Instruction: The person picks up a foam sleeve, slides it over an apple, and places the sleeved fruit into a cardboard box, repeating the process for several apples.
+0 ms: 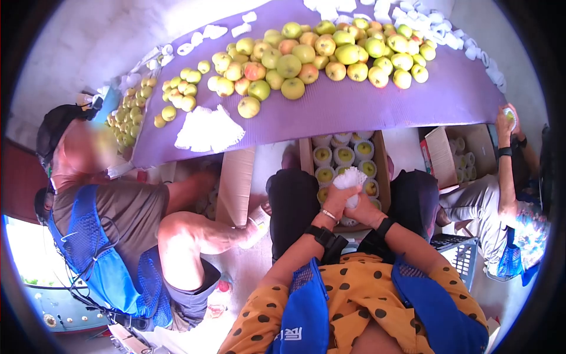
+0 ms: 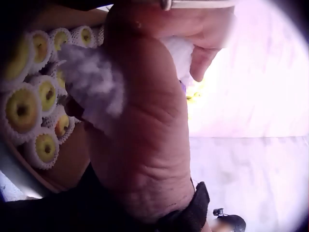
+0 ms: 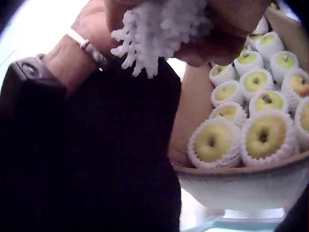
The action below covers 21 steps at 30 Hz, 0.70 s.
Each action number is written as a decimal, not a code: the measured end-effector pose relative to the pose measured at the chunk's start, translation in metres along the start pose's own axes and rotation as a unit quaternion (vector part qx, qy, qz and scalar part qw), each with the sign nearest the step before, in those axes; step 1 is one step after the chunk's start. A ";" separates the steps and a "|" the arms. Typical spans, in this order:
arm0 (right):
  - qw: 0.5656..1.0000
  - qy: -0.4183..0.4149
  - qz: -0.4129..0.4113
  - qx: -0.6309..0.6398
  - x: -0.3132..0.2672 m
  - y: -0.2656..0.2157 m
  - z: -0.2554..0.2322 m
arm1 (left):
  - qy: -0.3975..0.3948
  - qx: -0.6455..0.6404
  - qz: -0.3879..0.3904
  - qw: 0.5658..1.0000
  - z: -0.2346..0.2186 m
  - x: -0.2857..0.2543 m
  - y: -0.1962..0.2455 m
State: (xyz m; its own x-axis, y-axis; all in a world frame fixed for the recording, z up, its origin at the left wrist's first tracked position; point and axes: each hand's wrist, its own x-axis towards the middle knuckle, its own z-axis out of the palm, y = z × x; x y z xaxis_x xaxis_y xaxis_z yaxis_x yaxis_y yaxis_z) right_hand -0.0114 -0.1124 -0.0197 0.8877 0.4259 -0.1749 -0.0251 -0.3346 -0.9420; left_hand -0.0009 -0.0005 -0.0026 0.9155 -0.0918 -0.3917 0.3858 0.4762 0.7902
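A white foam fruit net (image 1: 351, 177), frilled at its end, is held between both hands above a box of apples. My left hand (image 1: 339, 200) curls round it from the left. From the other side my right hand (image 1: 367, 215) grips it, fingers close to the left ones. In the right wrist view the frilly foam net (image 3: 157, 34) sticks out below the hands; I cannot tell whether an apple is inside. Beneath them, the cardboard box (image 1: 306, 154) holds rows of apples (image 1: 344, 154) in white foam nets, set stem or blossom end up.
Loose yellow-green apples (image 1: 289, 66) are heaped on the purple-covered table (image 1: 354, 112) ahead. A stack of foam nets (image 1: 209, 128) lies on its left part. Two people sit at either side by other boxes (image 1: 236, 186). A plastic crate (image 1: 461, 253) stands at the right.
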 end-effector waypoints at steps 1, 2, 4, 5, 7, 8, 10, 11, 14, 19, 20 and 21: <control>1.000 0.017 -0.016 0.018 0.002 0.002 -0.003 | -0.047 0.027 0.012 0.998 -0.002 -0.005 0.005; 0.998 0.032 -0.030 0.035 0.003 0.004 -0.006 | -0.050 0.030 0.017 0.998 -0.004 -0.008 0.004; 0.977 0.049 0.065 0.196 -0.002 -0.009 -0.015 | -0.165 -0.041 0.057 0.984 -0.007 -0.013 0.001; 0.963 0.019 0.061 0.261 -0.003 -0.011 -0.018 | -0.185 -0.037 0.038 0.981 -0.010 -0.015 -0.001; 0.944 -0.015 0.054 0.325 -0.005 -0.012 -0.020 | -0.158 -0.034 0.025 0.987 -0.016 -0.017 -0.003; 0.948 -0.049 0.060 0.308 -0.006 -0.009 -0.018 | -0.128 -0.034 0.011 0.991 -0.018 -0.018 -0.005; 0.951 -0.088 0.062 0.289 -0.004 -0.004 -0.017 | -0.111 -0.013 0.009 0.994 -0.018 -0.023 -0.002; 0.950 -0.100 0.061 0.289 -0.002 0.001 -0.016 | -0.096 0.005 0.002 0.995 -0.018 -0.025 -0.001; 0.947 -0.119 0.058 0.291 0.001 0.000 -0.010 | -0.015 0.041 0.018 0.999 -0.014 -0.027 -0.001; 0.941 -0.138 0.031 0.309 0.002 -0.010 -0.010 | 0.003 0.040 0.111 0.993 0.001 -0.035 0.014; 0.923 -0.143 0.016 0.355 0.000 -0.014 -0.011 | 0.003 0.030 0.148 0.989 0.004 -0.038 0.021; 0.904 -0.148 0.002 0.402 -0.002 -0.019 -0.014 | 0.022 0.039 0.182 0.982 0.006 -0.040 0.032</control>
State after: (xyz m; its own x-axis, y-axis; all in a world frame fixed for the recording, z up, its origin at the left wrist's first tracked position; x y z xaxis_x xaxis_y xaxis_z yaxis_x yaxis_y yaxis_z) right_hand -0.0065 -0.1188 0.0028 0.7275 0.6725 -0.1358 -0.4600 0.3312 -0.8238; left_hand -0.0242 0.0133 0.0410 0.9893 0.1105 -0.0949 0.0429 0.4016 0.9148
